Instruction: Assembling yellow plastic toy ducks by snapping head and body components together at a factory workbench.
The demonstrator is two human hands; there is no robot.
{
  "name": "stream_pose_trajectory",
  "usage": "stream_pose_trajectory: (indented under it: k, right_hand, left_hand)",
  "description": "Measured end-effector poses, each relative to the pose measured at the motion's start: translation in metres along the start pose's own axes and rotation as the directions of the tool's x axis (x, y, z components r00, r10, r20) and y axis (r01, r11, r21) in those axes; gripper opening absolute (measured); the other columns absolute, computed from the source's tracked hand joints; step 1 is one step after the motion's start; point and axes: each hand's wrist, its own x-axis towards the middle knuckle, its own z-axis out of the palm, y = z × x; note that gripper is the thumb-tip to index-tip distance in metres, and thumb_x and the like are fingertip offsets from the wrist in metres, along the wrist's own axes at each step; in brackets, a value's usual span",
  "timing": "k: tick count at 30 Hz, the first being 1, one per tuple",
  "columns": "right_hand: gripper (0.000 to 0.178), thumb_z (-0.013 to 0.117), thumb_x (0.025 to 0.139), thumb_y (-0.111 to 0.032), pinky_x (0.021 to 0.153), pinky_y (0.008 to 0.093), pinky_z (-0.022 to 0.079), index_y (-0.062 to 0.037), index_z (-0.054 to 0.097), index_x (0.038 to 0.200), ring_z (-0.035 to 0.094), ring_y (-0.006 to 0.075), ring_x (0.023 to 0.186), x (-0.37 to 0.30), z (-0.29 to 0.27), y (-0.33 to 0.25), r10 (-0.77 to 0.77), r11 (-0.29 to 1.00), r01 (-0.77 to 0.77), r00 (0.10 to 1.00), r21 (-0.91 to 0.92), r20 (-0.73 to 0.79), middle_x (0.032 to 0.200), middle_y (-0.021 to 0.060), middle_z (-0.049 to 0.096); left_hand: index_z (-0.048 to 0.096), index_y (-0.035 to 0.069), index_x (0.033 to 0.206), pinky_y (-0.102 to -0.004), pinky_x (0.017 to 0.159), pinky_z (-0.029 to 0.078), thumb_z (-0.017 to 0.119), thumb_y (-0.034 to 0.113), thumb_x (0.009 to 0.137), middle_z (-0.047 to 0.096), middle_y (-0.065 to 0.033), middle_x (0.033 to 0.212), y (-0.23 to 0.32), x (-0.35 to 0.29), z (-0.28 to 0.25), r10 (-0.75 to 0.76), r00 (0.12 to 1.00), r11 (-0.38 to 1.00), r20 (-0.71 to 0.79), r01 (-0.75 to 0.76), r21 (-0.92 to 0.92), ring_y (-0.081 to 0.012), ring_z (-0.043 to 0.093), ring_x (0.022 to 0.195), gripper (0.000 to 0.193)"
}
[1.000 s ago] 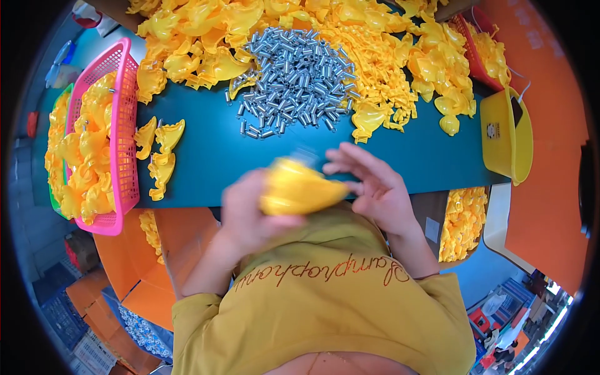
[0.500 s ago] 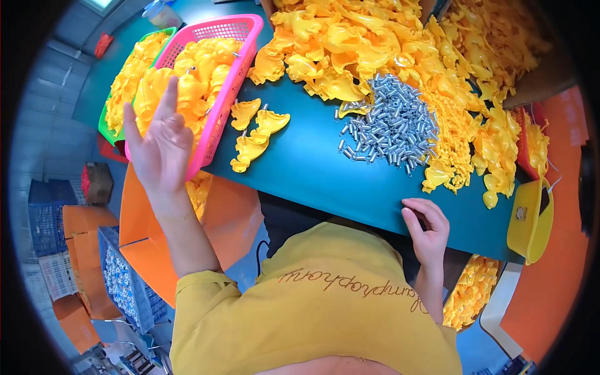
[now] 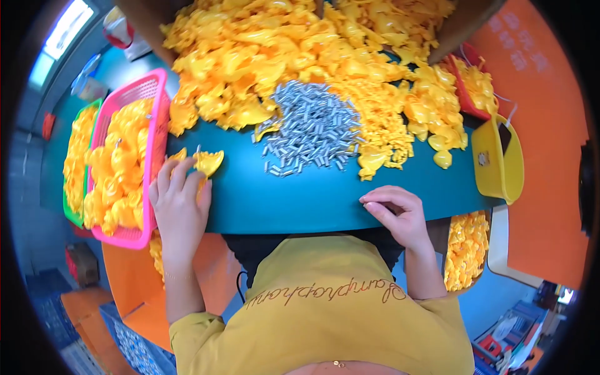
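My left hand is down on the table beside the pink basket, its fingers curled over a few curved yellow plastic pieces. Fingers and thumb close round one of them, which they mostly hide. A small metal pin stands up from the piece at the fingertips. At the table's near edge, right of the middle, my right hand is closed, thumb against forefinger; anything in that pinch is too small or hidden to name. Beyond both hands lies a heap of short silver metal pins.
Yellow plastic pieces are heaped along the far side of the green table. Left stand a pink basket and a green basket, both filled with yellow pieces. A yellow bin and a red basket are at the right edge.
My left hand has come down from above the pink basket, fingers spread before, onto the yellow pieces on the table. My right hand stays pinched near the edge. The view has turned.
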Motion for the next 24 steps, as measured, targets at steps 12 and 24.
stream_pose_trajectory:
  k: [12,24]
  right_hand:
    - [0.018,0.071,0.093,-0.008,0.088,0.0325,0.052,-0.0043,0.077,0.109,0.067,0.0215,0.098,0.143,-0.117,-0.043,-0.421,0.634,0.204,0.900,-0.746,-0.112,0.105,0.0094,0.074]
    - [0.015,0.072,0.087,-0.014,0.093,0.0411,0.051,-0.0052,0.074,0.099,0.062,0.0313,0.109,0.229,-0.094,-0.030,-0.210,0.229,0.315,0.940,-0.921,0.269,0.102,0.0100,0.065]
  left_hand:
    - [0.061,0.011,0.083,-0.0371,0.075,0.045,0.080,0.013,0.076,0.066,-0.0029,0.089,0.141,-0.003,0.028,0.295,0.950,0.728,-0.098,-0.290,-0.621,-0.0232,0.062,0.084,0.020]
    - [0.066,0.006,0.114,-0.0396,0.086,0.050,0.094,0.030,0.068,0.062,-0.0113,0.109,0.144,0.004,0.033,0.192,0.981,0.536,-0.009,-0.112,-0.837,-0.0305,0.057,0.098,0.059]
